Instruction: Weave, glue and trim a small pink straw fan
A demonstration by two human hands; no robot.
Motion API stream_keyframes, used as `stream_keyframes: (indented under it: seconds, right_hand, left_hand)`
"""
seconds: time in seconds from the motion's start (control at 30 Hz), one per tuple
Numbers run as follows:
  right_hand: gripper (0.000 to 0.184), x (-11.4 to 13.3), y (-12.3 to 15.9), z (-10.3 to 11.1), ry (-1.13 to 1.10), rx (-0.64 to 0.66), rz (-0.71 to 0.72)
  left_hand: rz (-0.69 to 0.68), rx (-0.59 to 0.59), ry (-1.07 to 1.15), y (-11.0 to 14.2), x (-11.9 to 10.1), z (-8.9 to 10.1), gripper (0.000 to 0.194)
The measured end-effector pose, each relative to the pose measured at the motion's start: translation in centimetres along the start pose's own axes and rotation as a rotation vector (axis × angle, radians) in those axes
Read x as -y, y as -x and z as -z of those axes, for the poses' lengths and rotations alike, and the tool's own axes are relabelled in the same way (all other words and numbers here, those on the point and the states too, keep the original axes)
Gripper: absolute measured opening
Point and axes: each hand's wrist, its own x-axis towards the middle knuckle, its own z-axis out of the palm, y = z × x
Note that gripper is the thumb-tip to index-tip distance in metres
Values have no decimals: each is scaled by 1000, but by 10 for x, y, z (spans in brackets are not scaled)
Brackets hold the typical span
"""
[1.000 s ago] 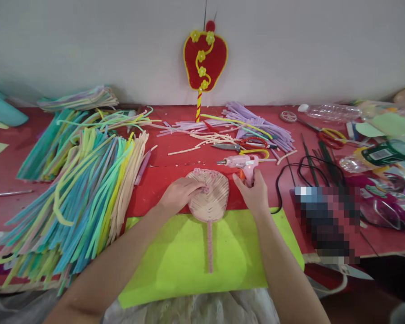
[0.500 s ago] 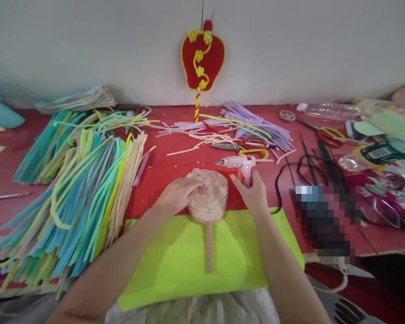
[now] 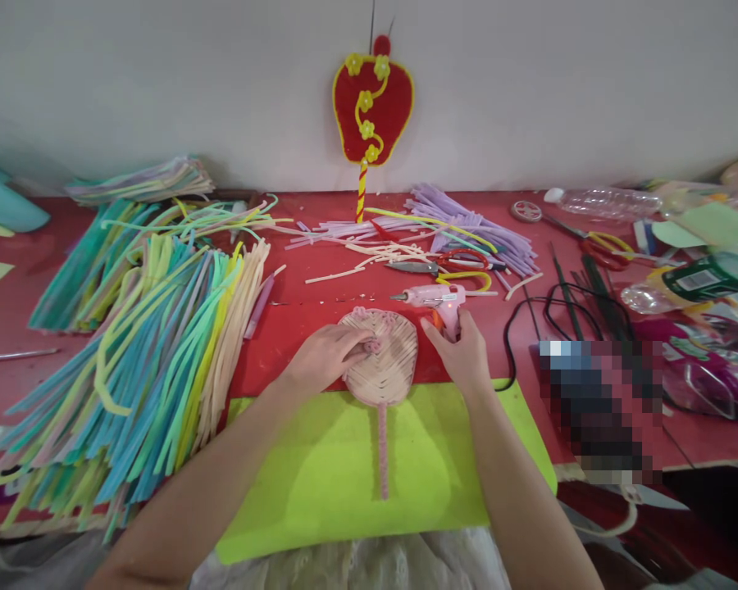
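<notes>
A small woven beige fan (image 3: 389,360) with pink trim and a pink handle lies at the far edge of a lime green sheet (image 3: 338,475). My left hand (image 3: 323,356) presses on the fan's left half, fingers curled against the weave near the pink trim. My right hand (image 3: 463,352) is wrapped round the handle of a pink glue gun (image 3: 434,297) lying just right of the fan, its nozzle pointing left.
A big heap of pastel pipe cleaners (image 3: 135,344) fills the left of the red table (image 3: 320,315). Purple and beige pipe cleaners (image 3: 467,225), scissors (image 3: 448,264), black cable (image 3: 547,315) and clutter lie behind and right. A red fan (image 3: 372,102) leans against the wall.
Almost nothing has moved. My right hand stays on the glue gun's handle and my left hand stays pressed on the fan; only the view shifts slightly.
</notes>
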Motion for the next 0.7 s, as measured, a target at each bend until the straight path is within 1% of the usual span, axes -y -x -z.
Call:
stream_keyframes:
  seconds: [0.1,0.23,0.33,0.5,0.6,0.7]
  right_hand:
    - [48,-1,0,0,12,-6,-3]
    - [45,1,1,0,-8,-5,4]
    - [43,4,2,0,-14,-14,6]
    - [40,7,4,6,0,-54,5]
    - [38,3,12,15,84,-119,30]
    - [35,-6,26,22,239,-193,111]
  left_hand:
    - [-36,-38,-35,-1,-2,-3,23]
    - [-118,-96,-140,-3,-9,-4,21]
    - [-126,-94,-177,-3,-11,-5,21]
    - [-124,-76,-155,-2,-9,-5,22]
    - [-133,-58,-133,-1,-7,-4,20]
    - [-147,-43,-147,0,-8,-4,20]
